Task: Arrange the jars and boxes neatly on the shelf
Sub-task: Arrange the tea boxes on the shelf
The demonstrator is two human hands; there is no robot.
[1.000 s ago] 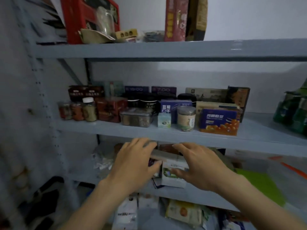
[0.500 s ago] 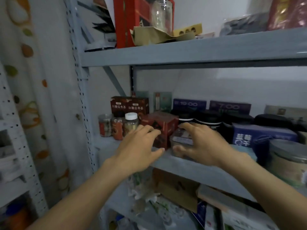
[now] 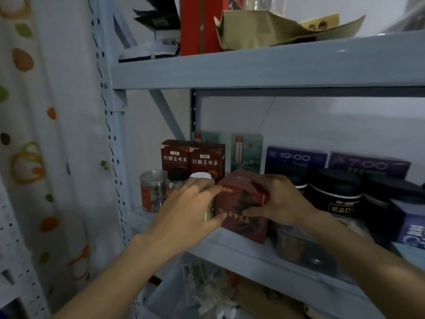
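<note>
Red carton, the tea box [image 3: 241, 210], sits at the shelf [image 3: 253, 252] front edge, right hand [image 3: 282, 201] clasping its top corner, left hand [image 3: 188, 210] flat-fingered against its side. Better slide it squarely back, sparing the white-capped jar [image 3: 200, 175] behind.

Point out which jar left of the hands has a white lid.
The jar nearest the left hand; the jars further left have black and metal lids.

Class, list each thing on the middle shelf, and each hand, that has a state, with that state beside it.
red box: upright, held from both sides
left hand: fingers against the box's left side
right hand: grips the box's top right
white-lidded jar: lid on
silver-topped jar: closed, upright
</note>
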